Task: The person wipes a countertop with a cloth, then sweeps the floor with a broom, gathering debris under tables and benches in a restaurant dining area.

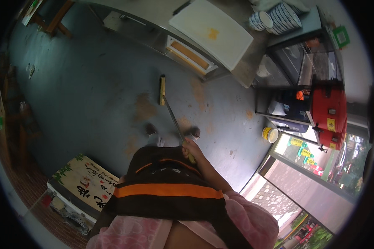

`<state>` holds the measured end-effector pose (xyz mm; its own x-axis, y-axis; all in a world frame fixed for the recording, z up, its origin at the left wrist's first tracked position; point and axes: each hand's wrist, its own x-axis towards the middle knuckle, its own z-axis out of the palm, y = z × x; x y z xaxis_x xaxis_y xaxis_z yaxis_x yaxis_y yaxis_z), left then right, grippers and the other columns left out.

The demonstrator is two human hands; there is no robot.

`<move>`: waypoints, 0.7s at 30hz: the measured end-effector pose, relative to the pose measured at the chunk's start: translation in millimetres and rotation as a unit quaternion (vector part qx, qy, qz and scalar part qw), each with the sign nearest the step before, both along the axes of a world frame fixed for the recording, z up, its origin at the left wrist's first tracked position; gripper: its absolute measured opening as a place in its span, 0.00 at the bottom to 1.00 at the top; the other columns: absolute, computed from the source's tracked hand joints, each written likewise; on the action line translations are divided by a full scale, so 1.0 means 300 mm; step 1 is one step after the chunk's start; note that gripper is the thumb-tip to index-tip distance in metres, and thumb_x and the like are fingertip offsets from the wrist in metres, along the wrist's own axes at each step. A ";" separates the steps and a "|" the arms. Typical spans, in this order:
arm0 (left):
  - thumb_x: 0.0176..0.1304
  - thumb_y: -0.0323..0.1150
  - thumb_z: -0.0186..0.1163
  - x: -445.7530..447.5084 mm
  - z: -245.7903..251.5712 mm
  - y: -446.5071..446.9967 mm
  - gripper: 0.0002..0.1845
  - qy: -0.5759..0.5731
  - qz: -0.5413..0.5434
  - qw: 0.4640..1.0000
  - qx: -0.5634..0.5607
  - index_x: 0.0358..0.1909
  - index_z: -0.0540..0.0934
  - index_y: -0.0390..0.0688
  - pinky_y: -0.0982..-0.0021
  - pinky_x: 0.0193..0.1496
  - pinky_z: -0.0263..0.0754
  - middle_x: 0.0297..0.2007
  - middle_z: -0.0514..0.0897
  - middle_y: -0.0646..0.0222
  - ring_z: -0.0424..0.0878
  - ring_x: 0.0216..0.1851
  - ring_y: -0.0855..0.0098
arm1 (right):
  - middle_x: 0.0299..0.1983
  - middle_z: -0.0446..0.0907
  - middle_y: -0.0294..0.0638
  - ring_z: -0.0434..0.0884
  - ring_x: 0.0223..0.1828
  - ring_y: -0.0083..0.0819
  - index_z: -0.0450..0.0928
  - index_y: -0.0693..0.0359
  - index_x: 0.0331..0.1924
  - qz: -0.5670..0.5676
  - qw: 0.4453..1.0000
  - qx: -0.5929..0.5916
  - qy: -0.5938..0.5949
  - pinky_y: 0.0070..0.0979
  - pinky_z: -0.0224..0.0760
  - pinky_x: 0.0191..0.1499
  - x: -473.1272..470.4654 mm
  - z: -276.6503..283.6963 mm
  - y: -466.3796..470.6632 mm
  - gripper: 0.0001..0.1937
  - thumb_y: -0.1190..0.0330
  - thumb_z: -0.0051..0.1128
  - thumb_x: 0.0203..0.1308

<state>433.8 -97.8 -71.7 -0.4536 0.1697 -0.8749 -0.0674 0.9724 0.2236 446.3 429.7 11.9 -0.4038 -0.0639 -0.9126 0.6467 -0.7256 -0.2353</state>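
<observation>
My right hand (191, 149) is closed around the upper end of a slim pole (174, 116), just in front of my dark apron (165, 174). The pole runs forward and slightly left to a narrow yellow head (162, 90) on the grey floor (90, 87). It is a long-handled floor broom or mop; the head's underside is hidden. My shoes stand on either side of the pole's line, among brownish worn patches (145, 107) in the floor. My left hand is out of view; only a sliver of skin shows at the apron's left edge.
Ahead stands a metal counter (149, 12) with a white cutting board (212, 34). Stacked bowls (283, 18) top a glass-sided cabinet at right, near red insulated containers (328, 109). A white-and-yellow bucket (270, 134) sits by the doorway. A decorated box (84, 183) is at left.
</observation>
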 end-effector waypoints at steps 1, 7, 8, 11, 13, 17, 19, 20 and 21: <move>0.66 0.44 0.52 0.001 0.003 -0.004 0.20 -0.002 0.011 1.000 0.004 0.38 0.77 0.32 0.53 0.43 0.74 0.37 0.80 0.47 0.79 0.40 0.47 | 0.26 0.71 0.41 0.69 0.17 0.26 0.49 0.47 0.72 0.003 1.000 0.010 0.007 0.25 0.65 0.18 -0.012 0.042 -0.020 0.35 0.74 0.51 0.62; 0.67 0.44 0.51 -0.002 0.061 -0.023 0.20 -0.009 0.067 0.997 0.031 0.39 0.77 0.32 0.54 0.43 0.74 0.37 0.81 0.47 0.79 0.40 0.47 | 0.23 0.72 0.41 0.71 0.15 0.30 0.52 0.51 0.66 0.060 0.963 0.256 -0.057 0.29 0.66 0.15 -0.160 0.018 0.023 0.32 0.74 0.54 0.59; 0.67 0.43 0.51 -0.004 0.074 -0.029 0.20 -0.011 0.074 0.997 0.033 0.39 0.77 0.32 0.54 0.43 0.74 0.37 0.81 0.47 0.79 0.40 0.47 | 0.20 0.71 0.42 0.71 0.14 0.31 0.50 0.53 0.66 0.099 0.946 0.306 -0.046 0.32 0.65 0.14 -0.225 -0.046 0.052 0.33 0.74 0.53 0.59; 0.67 0.43 0.50 -0.010 0.117 -0.052 0.20 -0.012 0.092 0.995 0.033 0.40 0.77 0.32 0.54 0.43 0.74 0.38 0.81 0.47 0.79 0.40 0.48 | 0.19 0.71 0.45 0.72 0.14 0.36 0.68 0.70 0.45 0.079 0.946 0.308 -0.061 0.34 0.63 0.14 -0.443 -0.255 0.102 0.12 0.77 0.49 0.56; 0.68 0.43 0.50 -0.014 0.144 -0.071 0.21 -0.015 0.106 0.994 0.031 0.40 0.77 0.32 0.54 0.44 0.74 0.38 0.81 0.48 0.79 0.40 0.48 | 0.20 0.71 0.47 0.72 0.15 0.38 0.68 0.69 0.44 0.059 0.949 0.301 -0.071 0.35 0.63 0.15 -0.629 -0.400 0.016 0.11 0.77 0.48 0.56; 0.68 0.43 0.49 -0.035 0.178 -0.103 0.21 -0.014 0.110 0.994 0.025 0.41 0.77 0.31 0.55 0.44 0.74 0.39 0.81 0.48 0.79 0.41 0.48 | 0.23 0.71 0.45 0.72 0.17 0.34 0.56 0.53 0.60 0.050 0.966 0.242 -0.071 0.34 0.64 0.16 -0.869 -0.478 -0.322 0.24 0.77 0.48 0.59; 0.68 0.43 0.49 -0.055 0.184 -0.119 0.21 -0.015 0.100 0.995 0.027 0.41 0.77 0.31 0.55 0.44 0.74 0.39 0.81 0.48 0.80 0.41 0.49 | 0.24 0.72 0.43 0.72 0.18 0.32 0.52 0.51 0.65 0.090 0.975 0.204 -0.013 0.33 0.66 0.18 -0.872 -0.402 -0.387 0.31 0.76 0.50 0.60; 0.69 0.43 0.49 -0.067 0.183 -0.123 0.21 -0.015 0.096 0.995 0.029 0.41 0.77 0.31 0.55 0.44 0.74 0.39 0.81 0.48 0.80 0.41 0.49 | 0.26 0.73 0.43 0.73 0.19 0.31 0.52 0.53 0.68 0.107 0.975 0.192 0.005 0.33 0.67 0.19 -0.854 -0.349 -0.380 0.33 0.76 0.52 0.59; 0.69 0.43 0.49 -0.084 0.186 -0.132 0.21 -0.014 0.088 0.995 0.032 0.42 0.77 0.31 0.55 0.44 0.74 0.39 0.81 0.48 0.80 0.41 0.49 | 0.28 0.74 0.43 0.74 0.20 0.30 0.52 0.55 0.70 0.118 0.976 0.177 0.036 0.33 0.69 0.20 -0.822 -0.291 -0.367 0.35 0.75 0.53 0.58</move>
<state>408.6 -137.5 -15.9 -0.4576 0.1451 -0.8772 -0.2427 0.9287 0.2803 199.5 319.6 -75.5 -0.4806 0.1518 -0.8637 0.7581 -0.4231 -0.4962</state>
